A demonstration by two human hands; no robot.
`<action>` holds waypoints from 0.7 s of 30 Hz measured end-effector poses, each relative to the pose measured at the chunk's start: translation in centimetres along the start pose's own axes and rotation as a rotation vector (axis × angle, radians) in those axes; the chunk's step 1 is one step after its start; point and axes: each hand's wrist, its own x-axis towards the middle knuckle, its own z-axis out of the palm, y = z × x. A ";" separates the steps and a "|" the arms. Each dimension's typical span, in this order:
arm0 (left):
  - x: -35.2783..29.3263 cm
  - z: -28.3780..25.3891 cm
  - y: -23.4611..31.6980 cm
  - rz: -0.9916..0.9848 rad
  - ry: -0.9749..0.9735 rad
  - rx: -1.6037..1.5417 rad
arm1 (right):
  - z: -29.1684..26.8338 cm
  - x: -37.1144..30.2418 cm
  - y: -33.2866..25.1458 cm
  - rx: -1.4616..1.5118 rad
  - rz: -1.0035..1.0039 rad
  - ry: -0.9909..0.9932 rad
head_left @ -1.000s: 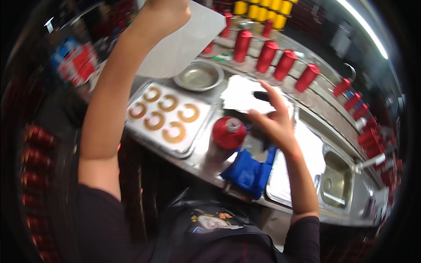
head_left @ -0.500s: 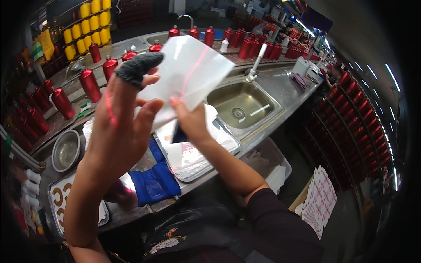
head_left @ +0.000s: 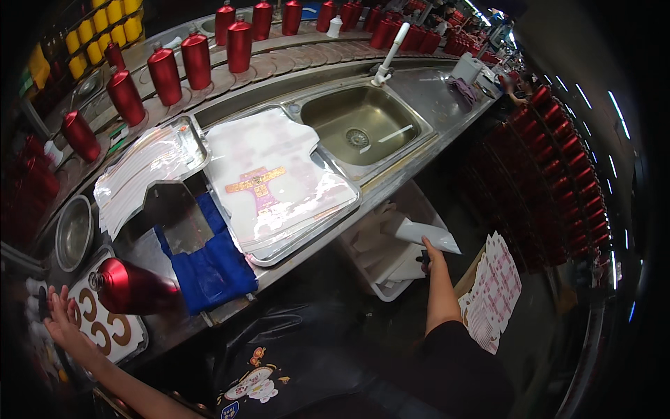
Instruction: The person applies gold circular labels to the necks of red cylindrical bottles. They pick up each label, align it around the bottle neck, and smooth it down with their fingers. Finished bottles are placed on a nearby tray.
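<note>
I see that the white sheet (head_left: 424, 235), half a second ago above the worktop (head_left: 309, 255), is now over the plastic bin (head_left: 388, 289). My right hand (head_left: 435, 260) pinches its edge between the fingers. My left hand (head_left: 68, 327) has moved near the red bottle (head_left: 143, 288), its fingers spread and holding nothing. I judge this means the sheet is cleared from the worktop, but not yet released.

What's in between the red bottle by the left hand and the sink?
In the head view, blue cloth and then a tray of printed sheets lie between the red bottle and the sink.
</note>
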 end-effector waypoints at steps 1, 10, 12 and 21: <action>0.1 -1.2 -0.8 -0.044 0.037 -0.050 | 1.4 1.1 1.0 -0.151 0.045 -0.037; 0.5 -10.2 -8.8 -0.033 0.495 0.365 | 9.1 -10.9 -14.3 0.188 -1.381 0.116; 0.0 -10.5 -9.6 -0.091 0.520 0.670 | 11.3 -18.9 -17.1 0.327 -1.486 -0.179; 4.3 -9.5 -10.3 -0.478 0.437 1.249 | 22.3 -44.2 -11.6 0.171 -1.655 -0.921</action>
